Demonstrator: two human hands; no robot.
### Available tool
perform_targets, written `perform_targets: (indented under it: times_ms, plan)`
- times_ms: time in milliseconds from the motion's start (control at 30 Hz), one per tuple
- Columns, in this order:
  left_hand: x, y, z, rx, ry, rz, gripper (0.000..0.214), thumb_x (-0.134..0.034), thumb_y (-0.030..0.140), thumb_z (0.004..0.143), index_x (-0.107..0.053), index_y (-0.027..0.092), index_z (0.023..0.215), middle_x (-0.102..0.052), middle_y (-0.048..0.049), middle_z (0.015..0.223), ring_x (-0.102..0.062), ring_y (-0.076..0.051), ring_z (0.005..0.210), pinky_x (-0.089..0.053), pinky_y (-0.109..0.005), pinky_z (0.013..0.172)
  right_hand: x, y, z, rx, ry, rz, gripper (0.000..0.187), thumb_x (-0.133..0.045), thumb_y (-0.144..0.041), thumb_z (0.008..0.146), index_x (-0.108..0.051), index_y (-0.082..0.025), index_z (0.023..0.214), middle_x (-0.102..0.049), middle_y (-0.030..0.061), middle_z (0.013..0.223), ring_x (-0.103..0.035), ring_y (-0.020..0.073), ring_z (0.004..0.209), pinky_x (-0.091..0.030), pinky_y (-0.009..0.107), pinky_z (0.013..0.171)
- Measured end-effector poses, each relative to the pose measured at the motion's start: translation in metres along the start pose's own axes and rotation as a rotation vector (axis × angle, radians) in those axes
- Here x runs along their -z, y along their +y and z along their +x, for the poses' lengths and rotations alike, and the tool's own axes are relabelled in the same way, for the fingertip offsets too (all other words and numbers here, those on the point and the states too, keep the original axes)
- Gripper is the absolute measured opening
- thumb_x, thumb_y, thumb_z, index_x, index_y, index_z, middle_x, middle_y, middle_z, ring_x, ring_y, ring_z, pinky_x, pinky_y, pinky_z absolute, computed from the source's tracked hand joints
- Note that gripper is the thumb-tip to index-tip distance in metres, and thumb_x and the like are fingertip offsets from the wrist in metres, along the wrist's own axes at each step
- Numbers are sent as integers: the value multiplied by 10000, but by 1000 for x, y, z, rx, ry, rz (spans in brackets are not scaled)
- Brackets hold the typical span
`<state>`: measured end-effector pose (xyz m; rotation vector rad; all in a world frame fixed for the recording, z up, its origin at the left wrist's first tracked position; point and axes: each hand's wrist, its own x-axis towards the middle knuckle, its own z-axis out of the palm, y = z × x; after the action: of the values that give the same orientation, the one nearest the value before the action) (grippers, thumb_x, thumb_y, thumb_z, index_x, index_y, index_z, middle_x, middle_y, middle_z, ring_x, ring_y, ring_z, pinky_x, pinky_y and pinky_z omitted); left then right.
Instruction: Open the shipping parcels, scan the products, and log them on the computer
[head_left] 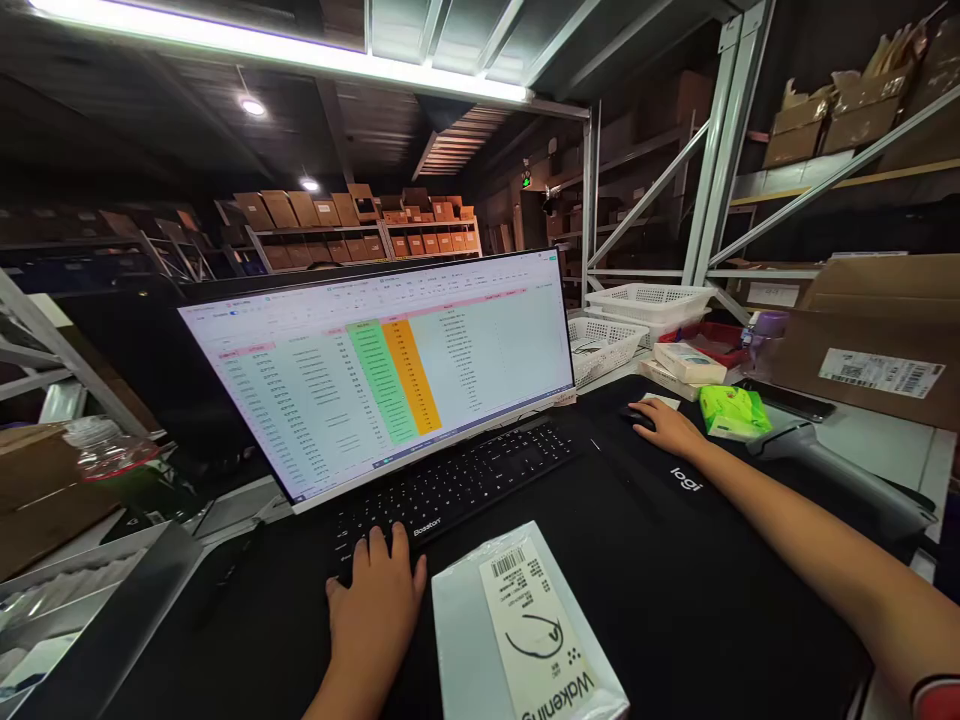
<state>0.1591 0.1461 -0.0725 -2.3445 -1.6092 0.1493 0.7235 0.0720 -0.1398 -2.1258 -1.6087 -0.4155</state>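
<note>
My left hand [375,598] lies flat with fingers stretched onto the left end of a black keyboard [457,482], holding nothing. My right hand [666,425] is cupped over a black mouse [636,415] on the black desk mat [675,560]. A monitor [382,370] behind the keyboard shows a spreadsheet with green and orange columns. A white plastic-wrapped package [525,630] with a barcode label lies on the mat just right of my left hand.
White mesh baskets [645,300] stand right of the monitor, with a white box [690,362], a green packet [733,410] and a grey barcode scanner [825,460] nearby. A labelled cardboard box [877,340] sits far right. Metal shelving with cartons lines the background.
</note>
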Motion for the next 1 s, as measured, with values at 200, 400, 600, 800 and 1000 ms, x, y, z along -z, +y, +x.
perform_targets:
  times_ms: [200,400,600,800,1000]
  plan:
    - [-22,-7,7,-38,80,-17,632,-356,246,960,-369,66,1566,-402,-270,1598,-413,-399,1459,-487,-649,1027,4,-3,-2,-13,-19,3,512,-574,-419,925,-635,-236,1400,-600,133,1371,-649,294,1208,-529,419,1056]
    - [-24,-6,6,-33,70,-5,646,-375,264,955,-358,71,1572,-389,-263,1607,-395,-396,1471,-479,-643,1038,-2,3,0,9,9,7,497,-598,-417,915,-639,-284,1392,-613,109,1356,-647,286,1205,-528,422,1055]
    - [-23,-7,6,-40,71,-2,658,-376,276,949,-353,74,1575,-388,-264,1609,-391,-393,1472,-488,-628,1029,-9,7,0,21,42,24,494,-589,-427,917,-626,-316,1397,-605,94,1350,-643,282,1210,-522,444,1067]
    - [-16,-6,5,-22,30,-4,640,-348,246,957,-358,82,1575,-387,-249,1616,-394,-379,1476,-482,-625,1041,-5,4,0,15,34,26,469,-592,-405,905,-625,-282,1357,-603,109,1329,-641,286,1193,-517,454,1059]
    - [-1,-1,0,-7,-24,18,649,-376,274,972,-326,78,1589,-361,-244,1633,-374,-367,1497,-472,-608,1071,1,0,-1,2,34,14,421,-597,-377,891,-608,-239,1288,-627,118,1245,-643,294,1141,-521,440,1025]
